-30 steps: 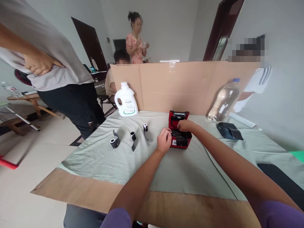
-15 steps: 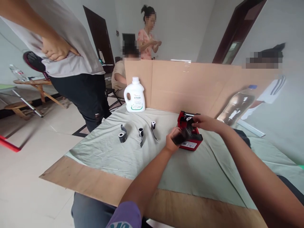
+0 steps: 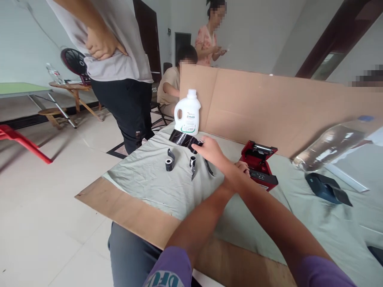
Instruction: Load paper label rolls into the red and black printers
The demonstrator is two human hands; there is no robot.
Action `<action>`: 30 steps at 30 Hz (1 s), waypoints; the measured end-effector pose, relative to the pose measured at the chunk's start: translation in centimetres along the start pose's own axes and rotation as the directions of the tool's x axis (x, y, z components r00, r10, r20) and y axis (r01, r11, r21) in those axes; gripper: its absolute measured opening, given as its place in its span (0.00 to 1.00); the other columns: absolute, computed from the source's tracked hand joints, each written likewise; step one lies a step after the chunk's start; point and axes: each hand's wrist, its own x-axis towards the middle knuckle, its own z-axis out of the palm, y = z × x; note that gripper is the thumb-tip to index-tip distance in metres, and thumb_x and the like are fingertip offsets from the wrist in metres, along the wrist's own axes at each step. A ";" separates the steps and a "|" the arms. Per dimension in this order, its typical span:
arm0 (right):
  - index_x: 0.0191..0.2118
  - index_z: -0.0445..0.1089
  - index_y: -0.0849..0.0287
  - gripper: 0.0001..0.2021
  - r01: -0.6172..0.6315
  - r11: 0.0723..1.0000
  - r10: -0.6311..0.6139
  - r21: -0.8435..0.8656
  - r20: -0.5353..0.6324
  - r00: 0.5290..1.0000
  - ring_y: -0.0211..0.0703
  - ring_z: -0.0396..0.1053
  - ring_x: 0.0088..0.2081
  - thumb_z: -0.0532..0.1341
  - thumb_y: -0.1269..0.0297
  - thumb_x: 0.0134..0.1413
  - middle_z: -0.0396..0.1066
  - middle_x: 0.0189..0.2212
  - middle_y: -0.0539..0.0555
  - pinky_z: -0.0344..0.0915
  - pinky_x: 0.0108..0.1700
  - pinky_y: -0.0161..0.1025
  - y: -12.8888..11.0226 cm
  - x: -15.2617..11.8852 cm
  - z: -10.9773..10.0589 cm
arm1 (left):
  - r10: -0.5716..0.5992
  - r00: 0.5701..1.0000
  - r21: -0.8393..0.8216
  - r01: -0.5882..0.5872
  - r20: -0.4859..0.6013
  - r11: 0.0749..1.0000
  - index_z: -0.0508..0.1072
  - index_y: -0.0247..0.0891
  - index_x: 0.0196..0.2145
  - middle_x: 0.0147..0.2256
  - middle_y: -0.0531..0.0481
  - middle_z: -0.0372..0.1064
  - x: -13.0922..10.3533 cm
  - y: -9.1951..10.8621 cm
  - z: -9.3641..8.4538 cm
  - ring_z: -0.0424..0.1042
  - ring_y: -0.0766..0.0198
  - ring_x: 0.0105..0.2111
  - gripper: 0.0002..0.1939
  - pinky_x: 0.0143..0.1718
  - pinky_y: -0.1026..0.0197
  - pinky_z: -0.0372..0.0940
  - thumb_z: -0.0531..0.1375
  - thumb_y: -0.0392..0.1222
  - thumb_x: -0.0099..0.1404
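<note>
My right hand [image 3: 211,151] reaches left across my left forearm and holds a glossy black strip [image 3: 184,140] that stretches out in front of the white jug. My left hand [image 3: 243,167] is beside the red device [image 3: 259,167], whose lid stands up; its fingers are mostly hidden behind my right forearm. On the cloth lie a black roll with a white core [image 3: 169,164], a second small roll [image 3: 192,161] with a loose tail, and a dark curved strip [image 3: 210,168] partly behind my right hand.
A white jug [image 3: 190,113] stands before a cardboard screen [image 3: 245,103]. A large clear bottle [image 3: 332,139] leans at the right, near a dark blue object [image 3: 326,188]. A person in black trousers [image 3: 122,107] stands at the left; other people are behind the screen.
My right hand has moved left from the red device with the black strip, crossing over my left arm. The red device's inside shows more. The whole view has shifted right.
</note>
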 end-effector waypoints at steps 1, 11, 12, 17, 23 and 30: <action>0.36 0.68 0.56 0.15 -0.011 0.996 0.010 -0.090 -0.014 1.000 0.49 0.73 0.37 0.60 0.48 0.56 0.76 0.33 0.55 0.63 0.33 0.39 -0.4 0.4 1.2 | 0.007 1.000 -0.003 -0.007 -0.008 1.000 0.68 0.41 0.37 0.43 0.45 0.71 -0.1 0.2 -0.2 0.73 0.60 0.41 0.05 0.43 0.56 0.70 0.52 0.36 0.67; 0.44 0.77 0.61 0.19 0.099 0.895 -0.133 -0.434 -0.047 0.990 0.62 0.60 0.53 0.59 0.50 0.60 0.72 0.45 0.67 0.57 0.51 0.52 -2.0 0.0 8.6 | 0.074 0.995 0.136 -0.064 -0.063 0.989 0.66 0.42 0.35 0.43 0.48 0.74 -0.3 0.7 -0.3 0.74 0.62 0.41 0.05 0.41 0.62 0.68 0.52 0.37 0.67; 0.43 0.78 0.60 0.18 0.131 0.882 -0.157 -0.452 -0.021 0.987 0.62 0.59 0.53 0.59 0.51 0.61 0.71 0.46 0.67 0.56 0.51 0.53 -1.9 -0.5 9.2 | 0.082 0.995 0.133 -0.073 -0.060 0.988 0.66 0.42 0.35 0.43 0.48 0.74 -0.3 0.6 -0.3 0.74 0.62 0.41 0.05 0.41 0.62 0.68 0.52 0.37 0.68; 0.39 0.81 0.59 0.21 0.229 0.847 -0.228 -0.479 0.061 0.972 0.63 0.56 0.52 0.59 0.47 0.61 0.68 0.46 0.68 0.53 0.50 0.55 -1.5 -2.2 10.1 | 0.066 0.996 0.118 -0.060 -0.055 0.991 0.67 0.43 0.35 0.44 0.48 0.74 -0.3 0.6 -0.4 0.73 0.62 0.42 0.06 0.42 0.62 0.68 0.52 0.37 0.68; 0.48 0.78 0.57 0.21 -0.068 0.933 0.000 -0.355 -0.187 0.982 0.61 0.61 0.51 0.51 0.53 0.67 0.72 0.46 0.65 0.54 0.51 0.53 2.0 -0.4 4.6 | 0.034 0.997 0.042 -0.031 -0.066 0.999 0.67 0.42 0.36 0.44 0.47 0.72 -0.3 0.3 -0.1 0.73 0.62 0.41 0.06 0.44 0.60 0.69 0.51 0.36 0.68; 0.55 0.72 0.54 0.20 -0.259 0.934 0.286 -0.244 0.081 0.955 0.53 0.71 0.52 0.55 0.55 0.62 0.75 0.51 0.59 0.62 0.46 0.43 7.5 3.8 0.6 | 0.010 0.999 -0.057 -0.012 -0.044 0.998 0.63 0.42 0.32 0.41 0.45 0.69 0.5 -1.8 1.4 0.71 0.59 0.45 0.05 0.52 0.51 0.68 0.56 0.34 0.64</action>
